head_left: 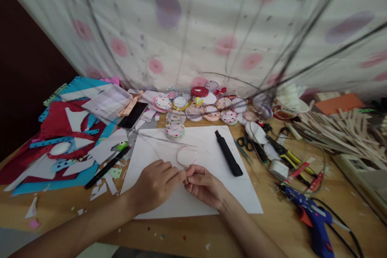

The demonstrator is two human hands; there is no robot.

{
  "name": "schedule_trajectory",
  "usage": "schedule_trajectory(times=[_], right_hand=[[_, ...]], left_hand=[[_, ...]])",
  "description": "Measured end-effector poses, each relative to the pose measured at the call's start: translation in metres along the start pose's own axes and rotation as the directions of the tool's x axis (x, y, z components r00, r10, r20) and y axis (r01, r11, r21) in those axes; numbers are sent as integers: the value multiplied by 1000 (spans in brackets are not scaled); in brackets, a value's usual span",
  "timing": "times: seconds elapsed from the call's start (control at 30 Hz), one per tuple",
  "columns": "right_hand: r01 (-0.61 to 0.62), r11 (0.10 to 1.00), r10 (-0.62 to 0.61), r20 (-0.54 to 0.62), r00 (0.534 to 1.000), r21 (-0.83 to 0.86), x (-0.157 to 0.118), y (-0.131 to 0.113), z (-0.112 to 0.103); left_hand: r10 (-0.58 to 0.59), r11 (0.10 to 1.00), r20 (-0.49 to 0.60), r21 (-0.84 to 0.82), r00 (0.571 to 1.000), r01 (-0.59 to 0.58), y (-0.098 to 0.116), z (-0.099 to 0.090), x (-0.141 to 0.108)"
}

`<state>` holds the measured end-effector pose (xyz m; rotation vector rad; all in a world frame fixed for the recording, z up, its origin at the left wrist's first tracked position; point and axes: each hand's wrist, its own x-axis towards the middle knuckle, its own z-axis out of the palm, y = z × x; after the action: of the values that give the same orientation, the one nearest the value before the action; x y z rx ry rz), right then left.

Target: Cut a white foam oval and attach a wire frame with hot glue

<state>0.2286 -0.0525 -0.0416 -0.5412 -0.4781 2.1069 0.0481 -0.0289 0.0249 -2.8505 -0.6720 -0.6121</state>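
Observation:
My left hand (pixel 157 183) and my right hand (pixel 203 185) meet over a white sheet of paper (pixel 193 201) on the wooden table. Both pinch the ends of a thin pink strip bent into a loop (pixel 186 155) that stands just beyond my fingertips. A black utility knife (pixel 228 153) lies on the sheet to the right of the loop. A small round decorated disc stack (pixel 175 130) sits at the sheet's far edge.
Several decorated paper discs (pixel 205 107) are piled at the back. Red, blue and white paper scraps (pixel 60 137), a clear box (pixel 107 102), a phone (pixel 133 115) and a black pen (pixel 105 168) lie left. Scissors (pixel 246 143), pliers (pixel 284 153), wooden sticks (pixel 341 129) and a blue glue gun (pixel 314 219) lie right.

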Motion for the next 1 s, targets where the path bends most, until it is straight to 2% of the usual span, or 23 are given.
schedule_trajectory(times=[0.07,0.17,0.27,0.33,0.43,0.5,0.6,0.7,0.8,0.83,0.87,0.9,1.0], right_hand=[[7,1000,-7,-2,1000,-3,1,1,1],[69,996,-70,-18,997,-59,1,1,3],[163,972,-167,-9,986,-169,0,-2,5],[244,922,-248,25,969,-301,-1,-5,4],[358,767,-354,116,928,-532,-2,-11,4],[409,659,-393,175,903,-631,-3,-13,4],[460,555,-441,224,869,-693,-4,-14,5],[482,526,-464,239,853,-701,-4,-14,5],[471,554,-451,229,863,-686,-5,-13,4],[452,574,-438,211,874,-683,-5,-13,4],[424,600,-421,183,889,-678,-5,-12,4],[387,635,-399,145,906,-669,-5,-11,4],[263,767,-316,12,949,-585,-4,-8,6]], left_hand=[[5,1000,-16,25,1000,-5,1,0,-1],[-74,994,-9,-79,997,73,3,0,-3],[-210,934,114,-271,971,234,5,1,-3],[-298,837,259,-391,919,382,5,-1,-2],[-376,661,445,-486,813,572,5,-3,2],[-398,569,503,-521,767,637,4,-4,3],[-401,447,550,-580,732,681,1,-5,5],[-358,328,612,-625,705,709,-4,-7,9],[-272,204,717,-608,641,767,-9,-10,12],[-259,205,734,-594,628,778,-10,-12,13],[-264,245,730,-581,630,776,-10,-13,14],[-286,324,703,-569,651,756,-10,-14,13],[-333,647,531,-473,779,599,-8,-15,9]])
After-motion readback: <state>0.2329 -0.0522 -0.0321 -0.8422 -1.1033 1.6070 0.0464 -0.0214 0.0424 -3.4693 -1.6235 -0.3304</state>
